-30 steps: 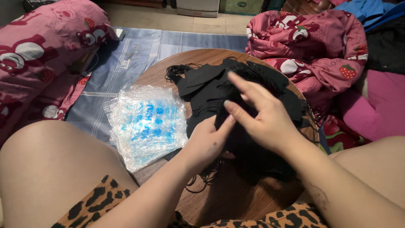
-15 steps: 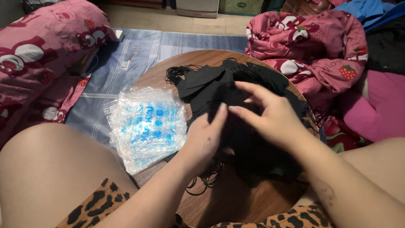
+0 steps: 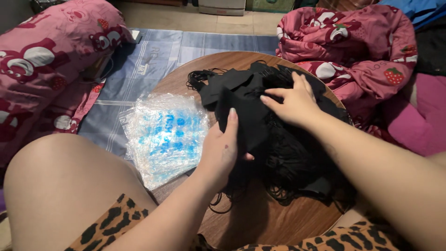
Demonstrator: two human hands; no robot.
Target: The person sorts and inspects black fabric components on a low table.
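On round table [image 3: 260, 218], both hands [image 3: 222, 151] seemingly pinch black masks [image 3: 251, 116].

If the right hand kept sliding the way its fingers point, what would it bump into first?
The right hand points left, across the pile of black masks it rests on. It would probably push through more of those masks first, then likely reach the clear plastic bags beyond; depth is hard to judge.

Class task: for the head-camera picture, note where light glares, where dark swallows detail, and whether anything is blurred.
Head view: glare glints off the clear bags; the black masks merge into one dark mass, their edges hard to tell; left hand and right hand look sharp, evenly lit.
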